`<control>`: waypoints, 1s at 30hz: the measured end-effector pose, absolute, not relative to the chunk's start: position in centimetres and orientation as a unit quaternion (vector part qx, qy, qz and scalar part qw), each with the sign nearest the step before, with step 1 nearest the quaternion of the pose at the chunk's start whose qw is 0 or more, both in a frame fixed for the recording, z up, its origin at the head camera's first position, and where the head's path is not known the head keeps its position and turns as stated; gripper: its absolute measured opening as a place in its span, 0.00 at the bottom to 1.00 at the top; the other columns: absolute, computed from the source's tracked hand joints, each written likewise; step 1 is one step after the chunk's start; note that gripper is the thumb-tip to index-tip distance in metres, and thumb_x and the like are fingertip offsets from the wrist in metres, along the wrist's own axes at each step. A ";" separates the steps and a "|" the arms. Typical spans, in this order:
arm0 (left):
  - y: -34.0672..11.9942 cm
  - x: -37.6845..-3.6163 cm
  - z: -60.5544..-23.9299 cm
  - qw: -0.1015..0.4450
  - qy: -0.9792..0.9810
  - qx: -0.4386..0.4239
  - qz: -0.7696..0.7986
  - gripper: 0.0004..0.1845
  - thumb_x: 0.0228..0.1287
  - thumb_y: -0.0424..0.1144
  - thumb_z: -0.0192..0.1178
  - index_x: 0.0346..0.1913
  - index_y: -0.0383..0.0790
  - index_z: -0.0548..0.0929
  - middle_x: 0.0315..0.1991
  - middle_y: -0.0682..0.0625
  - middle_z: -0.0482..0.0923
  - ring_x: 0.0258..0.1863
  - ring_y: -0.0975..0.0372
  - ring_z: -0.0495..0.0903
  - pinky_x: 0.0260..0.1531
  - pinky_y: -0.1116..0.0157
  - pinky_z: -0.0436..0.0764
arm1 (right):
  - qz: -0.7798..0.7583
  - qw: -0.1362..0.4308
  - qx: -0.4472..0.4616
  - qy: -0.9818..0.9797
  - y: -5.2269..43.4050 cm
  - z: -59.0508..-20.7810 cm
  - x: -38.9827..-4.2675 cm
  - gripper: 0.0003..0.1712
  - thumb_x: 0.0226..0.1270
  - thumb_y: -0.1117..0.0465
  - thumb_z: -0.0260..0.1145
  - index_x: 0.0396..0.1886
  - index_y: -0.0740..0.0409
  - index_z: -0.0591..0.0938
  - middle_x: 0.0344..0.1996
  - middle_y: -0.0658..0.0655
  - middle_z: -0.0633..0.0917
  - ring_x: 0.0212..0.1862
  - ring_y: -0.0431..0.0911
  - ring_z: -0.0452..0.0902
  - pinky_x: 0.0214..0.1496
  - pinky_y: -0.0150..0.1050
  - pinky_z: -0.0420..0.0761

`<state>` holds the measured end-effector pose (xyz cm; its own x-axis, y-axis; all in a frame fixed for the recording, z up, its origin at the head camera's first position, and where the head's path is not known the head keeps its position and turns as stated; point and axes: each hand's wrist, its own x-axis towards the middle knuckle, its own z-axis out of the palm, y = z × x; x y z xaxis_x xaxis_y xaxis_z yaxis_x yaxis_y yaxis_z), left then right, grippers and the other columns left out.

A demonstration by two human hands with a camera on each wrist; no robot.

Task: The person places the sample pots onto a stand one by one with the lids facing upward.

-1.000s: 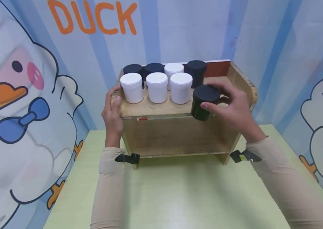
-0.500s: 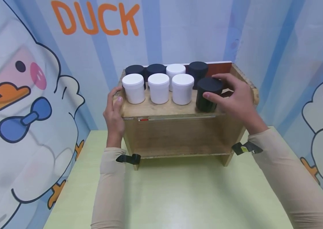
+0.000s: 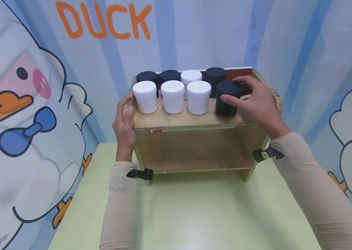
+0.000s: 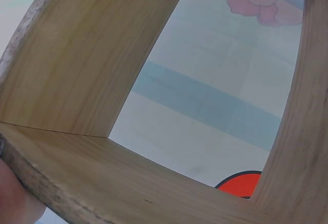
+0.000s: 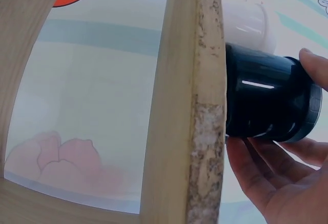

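Note:
A small wooden shelf unit (image 3: 176, 119) stands on a green table (image 3: 191, 211). On its top board stand three white jars (image 3: 172, 97) in a front row, with two black jars, a white jar and a black jar behind. My right hand (image 3: 255, 104) grips a black jar (image 3: 227, 98) that stands at the right end of the front row; the right wrist view shows the black jar (image 5: 269, 98) against the board with my fingers (image 5: 256, 170) round it. My left hand (image 3: 124, 123) holds the shelf's left upper corner, thumb on the top board.
Cartoon duck curtains with orange lettering (image 3: 105, 21) enclose the table on three sides. The shelf's lower compartment (image 3: 194, 149) holds nothing. The left wrist view shows only the shelf's wooden frame (image 4: 77, 70) and the curtain behind it.
My right hand has carried the black jar from the shelf's front edge up onto the top board and pushed it back beside the white jars. The left hand has stayed put.

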<state>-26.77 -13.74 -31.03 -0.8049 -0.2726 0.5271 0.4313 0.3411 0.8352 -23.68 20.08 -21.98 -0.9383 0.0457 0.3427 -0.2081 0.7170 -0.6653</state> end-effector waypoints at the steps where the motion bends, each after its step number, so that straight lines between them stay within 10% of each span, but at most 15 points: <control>1: -13.7 -26.8 -31.0 0.308 -0.759 -0.052 -0.571 0.26 0.70 0.57 0.42 0.68 0.61 0.72 0.75 0.56 0.67 0.76 0.59 0.63 0.75 0.45 0.58 | 0.374 0.167 0.039 -0.911 20.1 -22.0 -23.8 0.46 0.59 0.34 0.69 0.71 0.53 0.72 0.63 0.63 0.78 0.61 0.57 0.74 0.62 0.56 0.73; 30: -13.9 -26.9 -31.2 0.308 -0.755 -0.052 -0.576 0.25 0.71 0.56 0.42 0.67 0.62 0.72 0.74 0.57 0.68 0.76 0.59 0.63 0.75 0.46 0.59 | 0.365 0.152 0.019 -0.919 19.0 -21.9 -26.0 0.49 0.60 0.35 0.69 0.75 0.54 0.67 0.72 0.61 0.72 0.73 0.57 0.67 0.73 0.56 0.68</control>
<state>-26.88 -13.87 -31.16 -0.8051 -0.2767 0.5247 0.4327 0.3310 0.8386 -26.04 18.97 -21.92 -0.9532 0.0762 0.2926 -0.1452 0.7334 -0.6641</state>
